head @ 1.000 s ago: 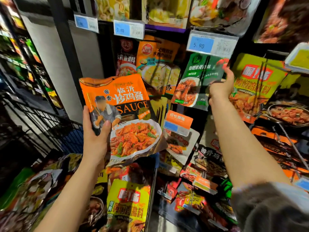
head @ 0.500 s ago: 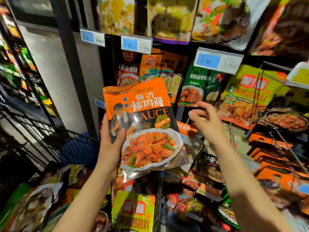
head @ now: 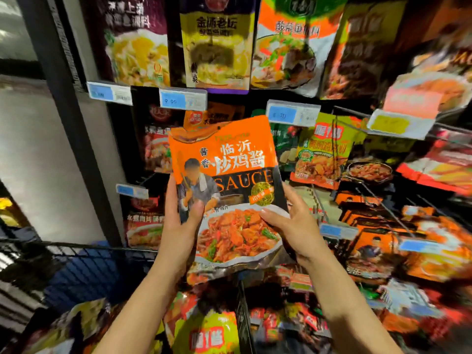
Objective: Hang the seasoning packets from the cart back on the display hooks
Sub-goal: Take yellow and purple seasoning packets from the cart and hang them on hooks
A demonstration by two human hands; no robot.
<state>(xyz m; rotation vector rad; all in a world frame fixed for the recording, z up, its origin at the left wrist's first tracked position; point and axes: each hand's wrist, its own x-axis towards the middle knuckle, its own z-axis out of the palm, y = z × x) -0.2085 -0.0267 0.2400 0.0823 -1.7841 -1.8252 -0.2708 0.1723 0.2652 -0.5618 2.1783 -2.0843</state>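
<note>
Both hands on the orange packet — left hand gripping its 9 o'clock edge, right hand at 4 o'clock. I'd line the top hole up with a free hook — slide straight on.

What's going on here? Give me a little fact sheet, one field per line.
Place: shop aisle, packets hanging on display hooks
Held item: orange sauce packet, upright, facing the camera
Left hand: grips the packet's left edge, thumb on front
Right hand: grips its right edge, thumb on front
Cart: lower left, more packets inside
Nearest price tag: reads 9.90
Hung yet: no
</note>
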